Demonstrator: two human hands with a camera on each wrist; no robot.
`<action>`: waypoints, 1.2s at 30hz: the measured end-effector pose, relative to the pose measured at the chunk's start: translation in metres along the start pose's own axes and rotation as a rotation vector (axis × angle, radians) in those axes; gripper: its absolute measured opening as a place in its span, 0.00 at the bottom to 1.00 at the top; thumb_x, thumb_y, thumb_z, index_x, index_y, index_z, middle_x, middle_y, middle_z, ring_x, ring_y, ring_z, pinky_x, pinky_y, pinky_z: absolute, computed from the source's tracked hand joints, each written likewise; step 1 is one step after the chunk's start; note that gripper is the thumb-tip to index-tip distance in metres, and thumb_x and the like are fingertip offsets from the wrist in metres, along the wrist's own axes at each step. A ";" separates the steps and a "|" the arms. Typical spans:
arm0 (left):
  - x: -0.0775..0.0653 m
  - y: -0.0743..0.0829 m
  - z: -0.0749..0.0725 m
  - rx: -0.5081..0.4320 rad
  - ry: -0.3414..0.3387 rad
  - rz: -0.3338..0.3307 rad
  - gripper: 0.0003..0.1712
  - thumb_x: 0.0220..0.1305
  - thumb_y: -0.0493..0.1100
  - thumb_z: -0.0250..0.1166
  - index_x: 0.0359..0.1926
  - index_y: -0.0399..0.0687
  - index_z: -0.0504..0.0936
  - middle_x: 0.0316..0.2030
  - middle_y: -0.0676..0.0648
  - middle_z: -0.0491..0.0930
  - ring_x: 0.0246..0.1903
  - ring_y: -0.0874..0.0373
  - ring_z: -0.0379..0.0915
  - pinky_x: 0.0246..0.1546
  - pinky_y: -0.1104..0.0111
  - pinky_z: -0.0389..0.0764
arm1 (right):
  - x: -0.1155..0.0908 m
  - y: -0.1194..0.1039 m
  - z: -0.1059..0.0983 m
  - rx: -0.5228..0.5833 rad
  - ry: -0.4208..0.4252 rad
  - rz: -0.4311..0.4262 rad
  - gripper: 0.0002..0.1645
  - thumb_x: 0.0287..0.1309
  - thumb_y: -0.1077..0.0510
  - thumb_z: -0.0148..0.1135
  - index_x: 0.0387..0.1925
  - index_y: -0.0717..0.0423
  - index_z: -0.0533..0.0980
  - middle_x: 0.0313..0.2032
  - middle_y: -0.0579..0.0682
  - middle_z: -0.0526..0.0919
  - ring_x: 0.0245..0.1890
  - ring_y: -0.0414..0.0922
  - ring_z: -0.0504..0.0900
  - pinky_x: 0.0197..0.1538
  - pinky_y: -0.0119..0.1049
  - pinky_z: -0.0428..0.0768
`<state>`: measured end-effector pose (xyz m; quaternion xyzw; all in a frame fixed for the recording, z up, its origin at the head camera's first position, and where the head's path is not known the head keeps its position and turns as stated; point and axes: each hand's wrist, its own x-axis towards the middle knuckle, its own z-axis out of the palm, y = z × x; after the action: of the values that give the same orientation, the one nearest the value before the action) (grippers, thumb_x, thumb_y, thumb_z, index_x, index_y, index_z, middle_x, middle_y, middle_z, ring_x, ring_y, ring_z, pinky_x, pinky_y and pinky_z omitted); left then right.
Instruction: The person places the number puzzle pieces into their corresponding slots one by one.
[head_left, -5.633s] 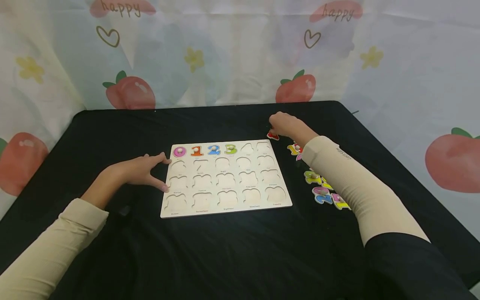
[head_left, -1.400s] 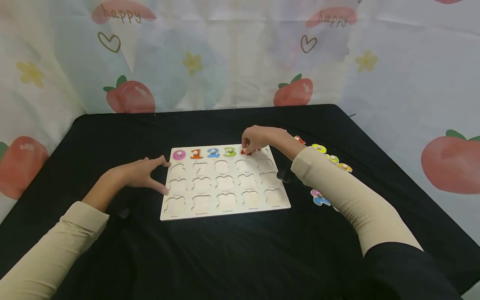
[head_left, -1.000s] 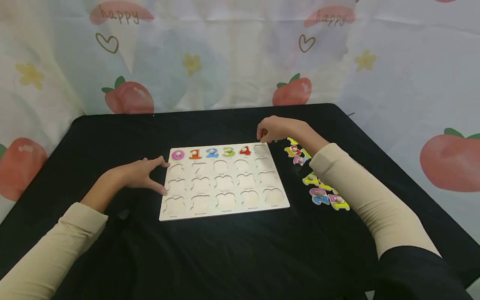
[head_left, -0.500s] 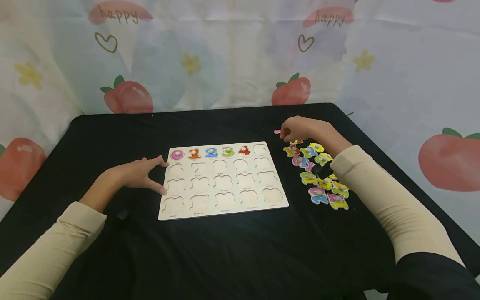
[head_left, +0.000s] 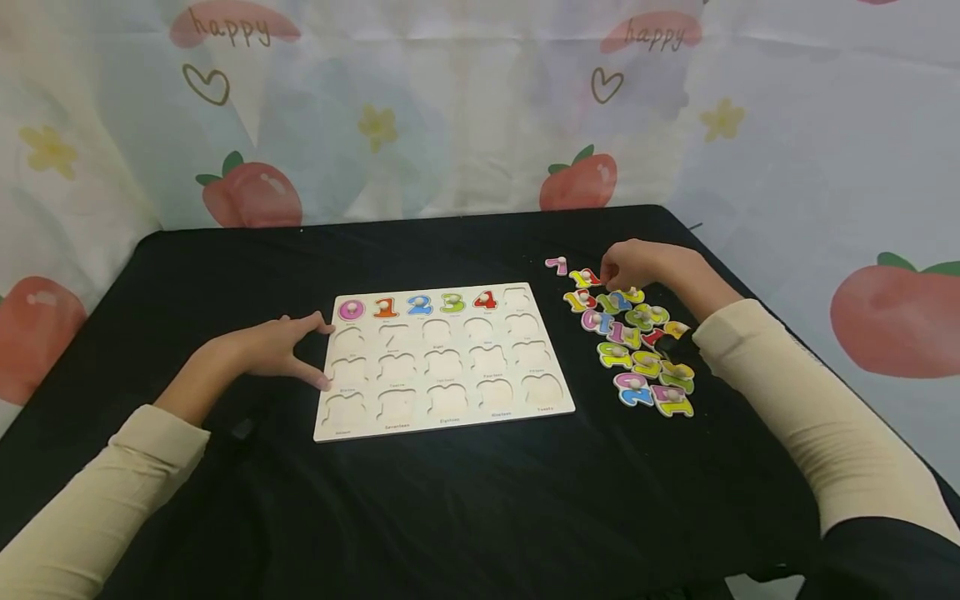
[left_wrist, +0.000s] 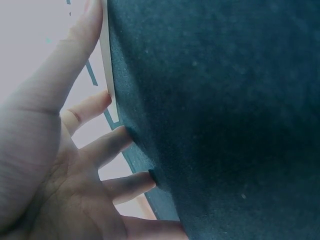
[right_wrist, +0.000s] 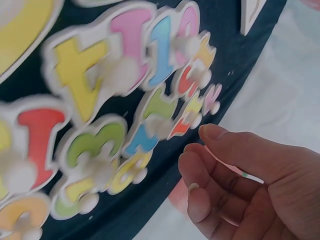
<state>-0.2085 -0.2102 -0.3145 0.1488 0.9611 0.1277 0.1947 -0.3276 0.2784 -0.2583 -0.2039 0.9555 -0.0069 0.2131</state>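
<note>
The white number puzzle board (head_left: pixel 420 426) lies on the black cloth in the head view. Along its top row sit a pink 0 (head_left: pixel 351 309), an orange 1, a blue 2, a green 3 and a red 4 (head_left: pixel 485 300). My left hand (head_left: pixel 266 346) rests at the board's left edge, thumb and fingers spread; the left wrist view shows the thumb along the board edge (left_wrist: pixel 107 65). Above the far end of the loose number pieces hovers my right hand (head_left: pixel 637 262). Its fingers are loosely bent, with nothing between them in the right wrist view.
Several knobbed number pieces lie clustered right of the board, among them a purple 7 (head_left: pixel 557 265) and a pink-and-yellow 14 (right_wrist: pixel 90 80). A fruit-printed curtain (head_left: pixel 450 125) hangs behind the black-covered table (head_left: pixel 420 517).
The red 4 went from the right side into the board's top row. My right hand then let go and moved right over the loose pieces. The left hand kept its place.
</note>
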 end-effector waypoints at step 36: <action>-0.005 -0.011 0.004 -0.009 0.008 0.028 0.58 0.38 0.73 0.68 0.65 0.44 0.61 0.61 0.26 0.59 0.59 0.26 0.53 0.49 0.38 0.64 | -0.065 0.030 0.024 0.002 -0.114 0.099 0.05 0.57 0.64 0.60 0.33 0.65 0.76 0.25 0.53 0.75 0.22 0.44 0.71 0.28 0.37 0.73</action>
<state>-0.2053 -0.2214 -0.3194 0.1606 0.9591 0.1355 0.1896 -0.2753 0.3329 -0.2564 -0.1560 0.9508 0.0144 0.2673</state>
